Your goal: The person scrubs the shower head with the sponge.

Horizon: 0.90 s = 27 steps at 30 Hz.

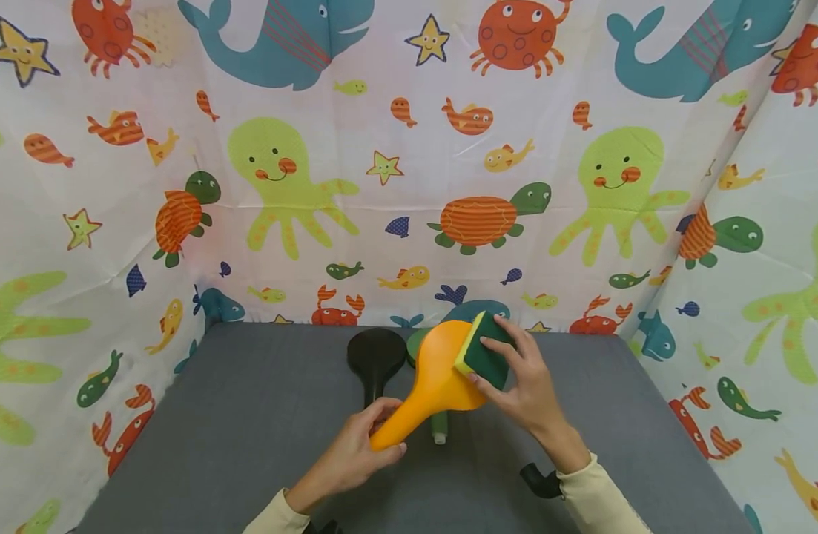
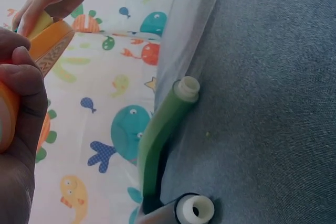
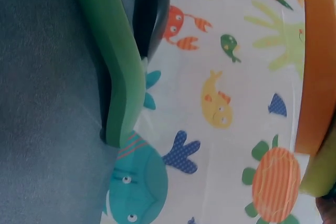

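My left hand (image 1: 355, 454) grips the handle of an orange shower head (image 1: 440, 365), which is held up at a tilt over the table. With its smooth back towards me, the face is mostly turned away; the left wrist view catches a patterned edge of it. My right hand (image 1: 534, 387) pinches a green and yellow sponge (image 1: 494, 354), its yellow side against the back of the orange head. Behind them, a black shower head (image 1: 376, 353) lies on the table. A green shower head (image 1: 439, 424) beside it is partly hidden by the orange one.
The grey table (image 1: 248, 415) runs back to a curtain (image 1: 388, 245) printed with sea animals, which also rises on both sides. White connector ends show on the green handle (image 2: 163, 129) and the dark handle (image 2: 167, 214) in the left wrist view.
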### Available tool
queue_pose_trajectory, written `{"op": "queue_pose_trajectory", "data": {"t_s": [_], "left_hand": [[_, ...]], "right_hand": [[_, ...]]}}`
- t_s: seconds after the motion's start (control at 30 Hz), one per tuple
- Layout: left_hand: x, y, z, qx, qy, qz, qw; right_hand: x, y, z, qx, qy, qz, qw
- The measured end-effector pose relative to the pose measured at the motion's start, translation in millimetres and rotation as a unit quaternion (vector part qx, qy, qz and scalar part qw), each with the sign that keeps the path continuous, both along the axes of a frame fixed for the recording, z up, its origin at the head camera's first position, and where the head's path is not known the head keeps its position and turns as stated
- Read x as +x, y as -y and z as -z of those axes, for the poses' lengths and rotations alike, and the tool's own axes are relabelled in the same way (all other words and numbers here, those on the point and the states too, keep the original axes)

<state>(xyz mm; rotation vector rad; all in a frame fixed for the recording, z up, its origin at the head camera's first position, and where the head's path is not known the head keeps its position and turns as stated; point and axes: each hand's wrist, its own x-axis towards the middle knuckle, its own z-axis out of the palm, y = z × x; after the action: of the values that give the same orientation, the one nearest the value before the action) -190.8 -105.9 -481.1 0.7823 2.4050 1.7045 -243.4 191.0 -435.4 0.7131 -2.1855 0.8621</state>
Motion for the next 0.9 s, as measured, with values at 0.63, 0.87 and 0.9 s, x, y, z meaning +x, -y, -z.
{"op": "queue_pose_trajectory", "data": {"t_s": [0.63, 0.87, 0.9], "left_hand": [[-1.6, -3.2, -1.6, -0.010, 0.011, -0.013, 0.9998], [1.8, 1.2, -1.7, -0.020, 0.004, -0.008, 0.9998], [2.3, 1.7, -1.6, -0.021, 0.004, -0.008, 0.9997]], "right_hand": [[12.3, 13.3, 3.3, 0.039, -0.047, -0.038, 0.997], [5.6, 1.0, 0.1, 0.007, -0.017, -0.024, 1.000], [4.7, -0.3, -0.4, 0.004, -0.014, -0.023, 1.000]]}}
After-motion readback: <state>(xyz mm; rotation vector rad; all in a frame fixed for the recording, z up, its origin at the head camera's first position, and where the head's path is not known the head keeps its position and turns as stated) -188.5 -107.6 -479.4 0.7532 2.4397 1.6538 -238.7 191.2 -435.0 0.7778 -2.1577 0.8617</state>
